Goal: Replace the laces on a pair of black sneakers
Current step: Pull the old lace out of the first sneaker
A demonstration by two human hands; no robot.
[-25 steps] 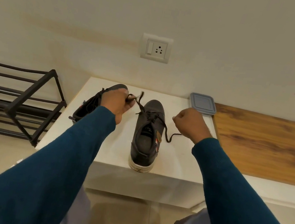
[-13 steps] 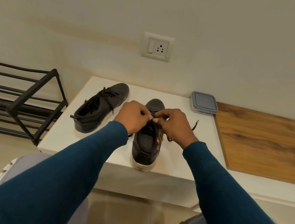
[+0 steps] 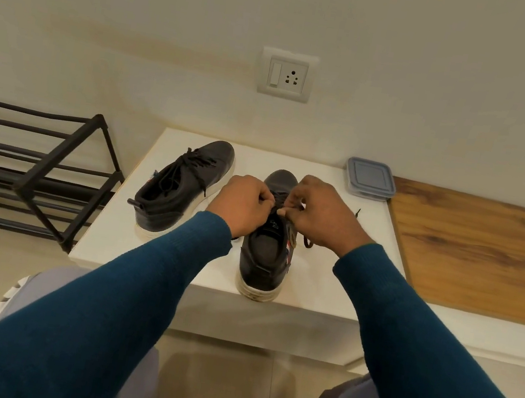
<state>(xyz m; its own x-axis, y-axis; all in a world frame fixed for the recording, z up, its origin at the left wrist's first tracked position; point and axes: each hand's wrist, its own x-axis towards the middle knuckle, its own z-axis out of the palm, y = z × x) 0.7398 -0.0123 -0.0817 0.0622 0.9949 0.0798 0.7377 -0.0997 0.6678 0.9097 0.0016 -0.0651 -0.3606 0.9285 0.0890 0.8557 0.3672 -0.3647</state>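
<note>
Two black sneakers with white soles stand on a white table (image 3: 320, 278). The right sneaker (image 3: 263, 258) points away from me, heel at the front edge. My left hand (image 3: 244, 206) and my right hand (image 3: 319, 215) meet over its tongue, fingers pinched on its black lace (image 3: 307, 242). One lace tip (image 3: 357, 212) pokes out past my right hand. The left sneaker (image 3: 179, 191) lies angled at the left, its lace threaded and loose. My hands hide most of the lacing on the right sneaker.
A grey lidded container (image 3: 369, 178) sits at the table's back right. A wooden board (image 3: 487, 257) adjoins the table on the right. A black metal rack (image 3: 33, 167) stands on the left. A wall socket (image 3: 287, 75) is above the table.
A second ago my hands were apart, each pulling a lace end outward. They have come together over the right sneaker's tongue and stayed there, fingers working the lace.
</note>
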